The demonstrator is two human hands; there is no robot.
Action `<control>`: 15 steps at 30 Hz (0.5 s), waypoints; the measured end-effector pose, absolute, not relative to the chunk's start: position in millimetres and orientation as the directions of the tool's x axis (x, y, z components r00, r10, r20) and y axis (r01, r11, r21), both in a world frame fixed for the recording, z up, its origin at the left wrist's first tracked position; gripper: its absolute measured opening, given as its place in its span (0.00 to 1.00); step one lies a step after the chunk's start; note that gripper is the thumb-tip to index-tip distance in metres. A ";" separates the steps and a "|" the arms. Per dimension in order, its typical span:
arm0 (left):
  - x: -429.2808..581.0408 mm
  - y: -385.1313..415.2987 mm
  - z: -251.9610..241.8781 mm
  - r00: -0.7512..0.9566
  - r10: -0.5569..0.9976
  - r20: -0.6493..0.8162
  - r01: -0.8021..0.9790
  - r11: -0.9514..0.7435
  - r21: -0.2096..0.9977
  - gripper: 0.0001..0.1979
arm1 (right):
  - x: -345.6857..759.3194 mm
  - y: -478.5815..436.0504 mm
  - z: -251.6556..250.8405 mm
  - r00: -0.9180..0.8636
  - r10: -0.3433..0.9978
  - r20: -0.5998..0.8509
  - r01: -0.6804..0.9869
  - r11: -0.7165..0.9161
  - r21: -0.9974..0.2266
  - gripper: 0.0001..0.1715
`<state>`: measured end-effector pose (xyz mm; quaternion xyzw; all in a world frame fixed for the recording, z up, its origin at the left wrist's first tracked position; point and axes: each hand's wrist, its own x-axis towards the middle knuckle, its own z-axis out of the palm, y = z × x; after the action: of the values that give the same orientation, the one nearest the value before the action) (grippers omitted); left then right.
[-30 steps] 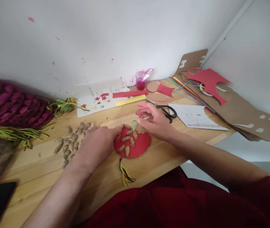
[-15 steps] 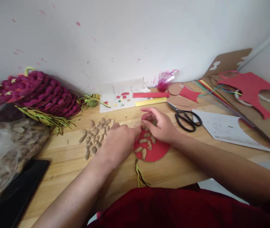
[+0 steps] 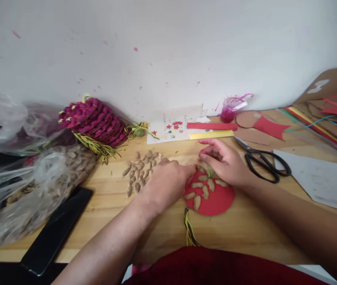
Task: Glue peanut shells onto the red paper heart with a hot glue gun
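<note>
Currently, the red disc (image 3: pixel 217 202), topped with peanuts (image 3: pixel 205 192), is laid on the surface (image 3: pixel 156 235). The left hand (image 3: pixel 168 180) is bunched at its left edge, any grip impossible to tell; the right hand (image 3: pixel 226 162) is held half-open, empty, by the far edge.

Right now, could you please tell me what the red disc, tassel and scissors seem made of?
Red disc: probably paper or card, matt, judging by its flat, even colour. Tassel: apparently matt yarn, with loose yellow and dark strands. Scissors: likely metal blades, greyish with a dull sheen; the black handles could be coated metal or plastic.
</note>
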<state>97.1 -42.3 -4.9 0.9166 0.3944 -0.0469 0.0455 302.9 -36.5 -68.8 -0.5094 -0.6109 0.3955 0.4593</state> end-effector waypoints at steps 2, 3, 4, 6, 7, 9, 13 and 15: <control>97.5 -43.4 -4.1 0.688 0.716 -0.119 0.724 -0.689 0.040 0.14 | 303.2 -35.1 -67.7 -0.040 0.986 0.165 0.259 0.169 -0.951 0.21; 97.6 -43.8 -3.8 0.690 0.715 -0.115 0.722 -0.691 0.039 0.13 | 303.2 -34.4 -67.0 -0.032 0.985 0.168 0.250 0.170 -0.953 0.20; 97.7 -44.1 -3.6 0.690 0.715 -0.111 0.722 -0.691 0.039 0.13 | 303.2 -33.7 -66.2 -0.027 0.985 0.168 0.237 0.170 -0.956 0.20; 97.7 -44.4 -3.4 0.686 0.720 -0.107 0.727 -0.686 0.041 0.12 | 303.2 -32.6 -64.9 -0.023 0.986 0.162 0.210 0.164 -0.964 0.19; 97.7 -44.4 -3.5 0.682 0.724 -0.104 0.730 -0.682 0.044 0.12 | 303.3 -32.2 -64.6 -0.021 0.987 0.161 0.202 0.162 -0.966 0.19; 97.6 -44.2 -4.0 0.677 0.730 -0.092 0.736 -0.675 0.050 0.13 | 303.6 -31.5 -64.4 -0.010 0.987 0.159 0.202 0.157 -0.967 0.19; 97.7 -43.2 -5.9 0.667 0.742 -0.063 0.745 -0.664 0.065 0.13 | 303.6 -30.3 -65.0 0.026 0.988 0.153 0.198 0.145 -0.969 0.18; 97.9 -42.7 -6.6 0.661 0.748 -0.055 0.750 -0.656 0.086 0.13 | 302.9 -29.9 -65.2 0.049 0.988 0.149 0.192 0.137 -0.972 0.18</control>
<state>97.9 -42.7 -6.6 0.9099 0.4116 -0.0076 0.0505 302.9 -29.9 -65.2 -0.5230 -0.5638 0.3972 0.5008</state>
